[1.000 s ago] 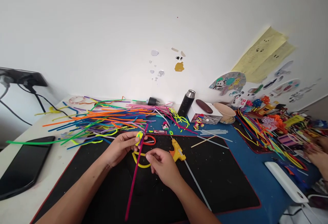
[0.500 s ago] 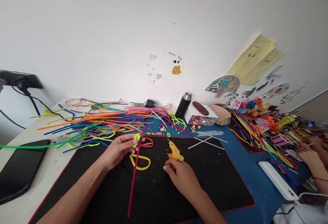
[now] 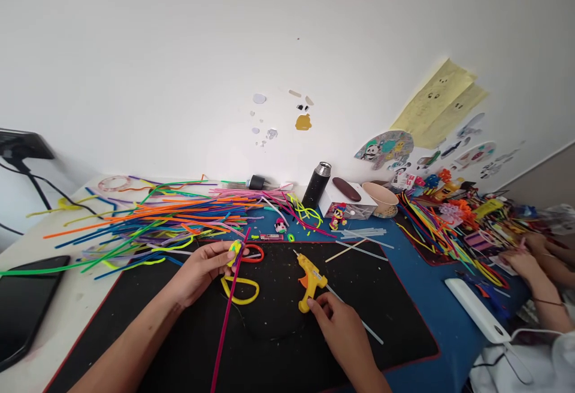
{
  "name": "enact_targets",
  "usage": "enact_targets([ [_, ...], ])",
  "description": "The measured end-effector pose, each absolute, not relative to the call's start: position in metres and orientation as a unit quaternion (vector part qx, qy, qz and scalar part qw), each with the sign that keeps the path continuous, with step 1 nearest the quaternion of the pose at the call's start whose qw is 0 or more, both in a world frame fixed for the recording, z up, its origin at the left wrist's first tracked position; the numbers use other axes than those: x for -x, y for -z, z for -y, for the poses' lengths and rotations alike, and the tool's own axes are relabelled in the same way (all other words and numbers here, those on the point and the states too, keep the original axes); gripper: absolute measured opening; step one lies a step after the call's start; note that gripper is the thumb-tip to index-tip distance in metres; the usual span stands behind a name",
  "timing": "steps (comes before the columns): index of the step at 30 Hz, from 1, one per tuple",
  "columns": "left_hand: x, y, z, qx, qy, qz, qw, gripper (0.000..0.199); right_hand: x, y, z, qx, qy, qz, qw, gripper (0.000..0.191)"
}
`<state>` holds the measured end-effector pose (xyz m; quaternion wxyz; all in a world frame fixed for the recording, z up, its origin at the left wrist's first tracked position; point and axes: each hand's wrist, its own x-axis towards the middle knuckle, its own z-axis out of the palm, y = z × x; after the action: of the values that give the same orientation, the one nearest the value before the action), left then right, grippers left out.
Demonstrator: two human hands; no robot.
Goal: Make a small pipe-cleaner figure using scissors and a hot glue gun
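Note:
My left hand pinches a small yellow and purple pipe-cleaner piece, from which a long magenta pipe cleaner slants down toward me. Under it on the black mat lie scissors with a yellow and a red handle loop. The yellow glue gun lies on the mat, its nozzle pointing away, with a clear glue stick out of its back. At the base of its handle is my right hand, fingers curled close together near the grip; whether they hold it is hard to see.
Colourful pipe cleaners spread across the back left. A black bottle, a white box and a small figure stand at the back. A white power bank-like bar lies right; another person's hands work beyond it.
My right hand has moved right and down, off the glue gun's body to its handle end, exposing the gun and glue stick. My left hand keeps its piece. The view has shifted slightly.

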<state>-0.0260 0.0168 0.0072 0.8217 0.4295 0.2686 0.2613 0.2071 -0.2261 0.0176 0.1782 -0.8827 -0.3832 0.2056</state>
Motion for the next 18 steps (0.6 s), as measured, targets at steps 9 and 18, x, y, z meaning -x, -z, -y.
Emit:
enact_targets([
  [9,0.025,-0.004,-0.016,-0.457,-0.233,-0.268,0.816,0.039,-0.202,-0.018,0.200,0.903,-0.141,0.396,0.090,0.044],
  [18,0.024,-0.005,-0.014,-0.474,-0.214,-0.276,0.808,0.040,-0.205,-0.009,0.198,0.906,-0.138,0.380,0.128,0.038],
])
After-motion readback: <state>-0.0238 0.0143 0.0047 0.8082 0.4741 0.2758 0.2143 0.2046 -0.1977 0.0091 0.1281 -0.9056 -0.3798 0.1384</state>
